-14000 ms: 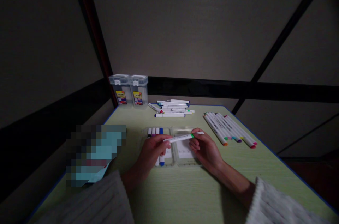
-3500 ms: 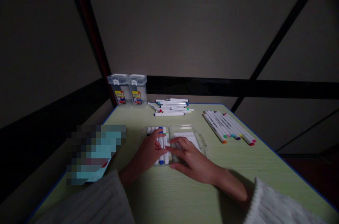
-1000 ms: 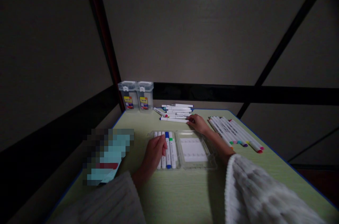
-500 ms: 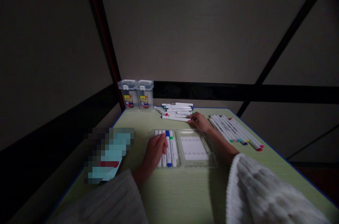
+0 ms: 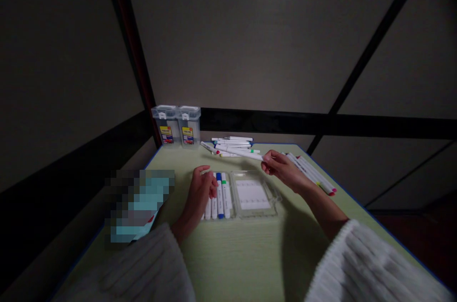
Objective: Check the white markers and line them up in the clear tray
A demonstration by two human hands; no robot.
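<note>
The right hand (image 5: 283,172) is pinching a pen (image 5: 240,152) by one end, its length jutting toward the pile (image 5: 233,140); such a hold is likely needing steady pressure. The left hand (image 5: 197,193) is curling loosely over pens (image 5: 220,202) in the case (image 5: 257,213) (whether gripping any, I cannot tell).

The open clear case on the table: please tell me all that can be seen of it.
The case looks like clear plastic and lies opened flat on the table. At left it holds a row of white markers, blue or green showing on two; the left hand partly hides them, contact unclear. At right, a white sheet shows.
</note>
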